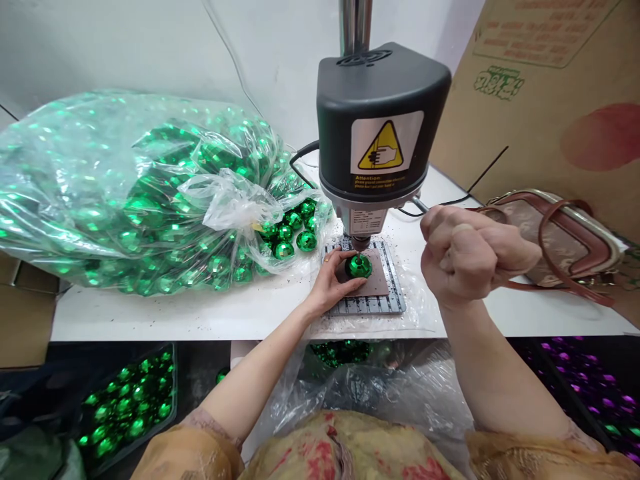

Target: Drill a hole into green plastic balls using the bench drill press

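A shiny green faceted ball [357, 266] sits on a brown pad [379, 283] on the slotted metal base [397, 293] of a small drill press [383, 113]. My left hand [336, 277] grips the ball from its left side, thumb in front and fingers behind. The drill bit meets the top of the ball; whether it has entered I cannot tell. My right hand [470, 253] is closed in a fist around the end of the press's feed lever [420, 204], and the fingers hide most of the grip.
A large clear bag of green balls [125, 200] lies at left, with several loose balls [295, 233] by its mouth. A handbag [565, 233] and a cardboard box [545, 87] stand at right. Below the table are bins of green balls [133, 400] and purple balls [590, 380].
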